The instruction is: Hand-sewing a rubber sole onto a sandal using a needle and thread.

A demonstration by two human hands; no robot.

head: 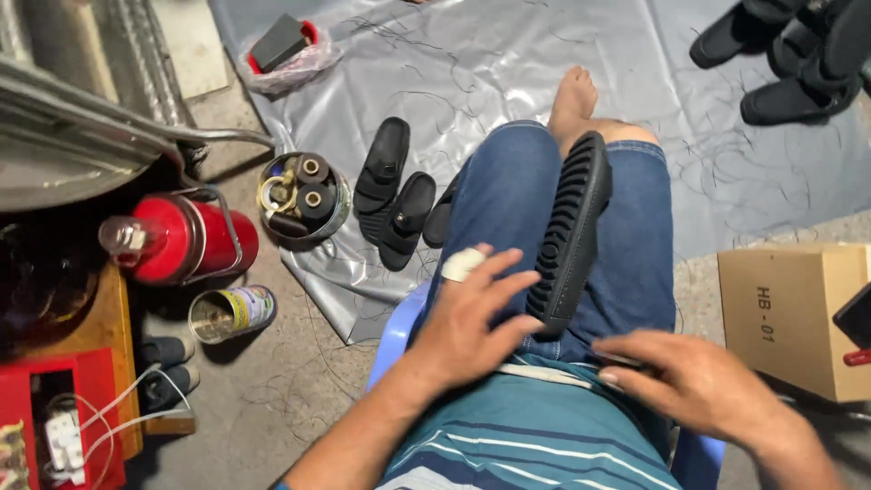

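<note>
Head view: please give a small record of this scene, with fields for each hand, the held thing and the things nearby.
left hand: left hand open, fingertips touching the black sole
right hand: right hand over the lap, fingers on a thin dark object, unclear
sole position: lying tread-up along the right thigh
floor: black sandals on grey plastic sheet
left side: red flask, tin of spools
right side: cardboard box

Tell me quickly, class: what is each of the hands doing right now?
Left hand: open, fingers spread, touching the black shoe sole on the lap.
Right hand: partly closed at the waist; what it holds cannot be told.
</note>
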